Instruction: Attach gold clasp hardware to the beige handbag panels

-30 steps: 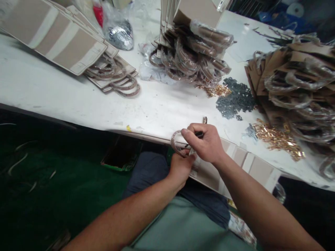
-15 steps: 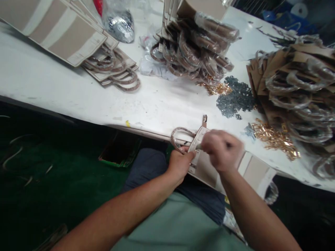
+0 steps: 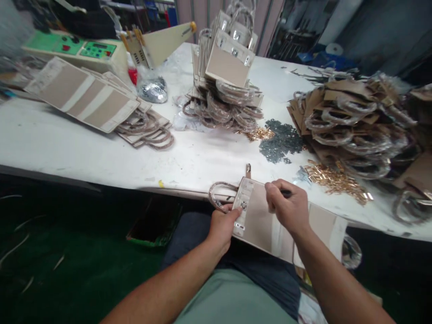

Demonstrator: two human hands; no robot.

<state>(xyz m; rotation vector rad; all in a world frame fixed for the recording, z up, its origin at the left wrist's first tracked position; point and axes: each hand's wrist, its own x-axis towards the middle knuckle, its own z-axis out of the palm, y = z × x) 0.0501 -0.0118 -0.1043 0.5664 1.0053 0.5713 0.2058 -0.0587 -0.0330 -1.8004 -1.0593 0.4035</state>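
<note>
Along the near edge of the white table [image 3: 199, 164], pinches the beige bag panel [image 3: 258, 216] at its left end with the left hand [image 3: 221, 227], thumb on top just beside a small silver clasp [image 3: 243, 205] and other fingers mostly hidden beneath. Over the panel's middle, curls the fingers of the right hand [image 3: 290, 208] snugly around a dark tool [image 3: 286, 193], showing only its black end; cannot tell of any contact between the hidden end and the panel. Has the panel partly over the tabletop and partly past the edge above the lap [image 3: 270, 276], with the wrapped handle loop [image 3: 211, 193] jutting leftward across that edge. Leaves a broad white stretch for sideways movement between the loop and the left stack of panels [image 3: 81, 96]. Toward the right, finds tighter room: gold fittings [image 3: 332, 182] near the right hand, dark plates [image 3: 280, 141] farther in, and the brown handled bundle [image 3: 351, 117] beyond.
</note>
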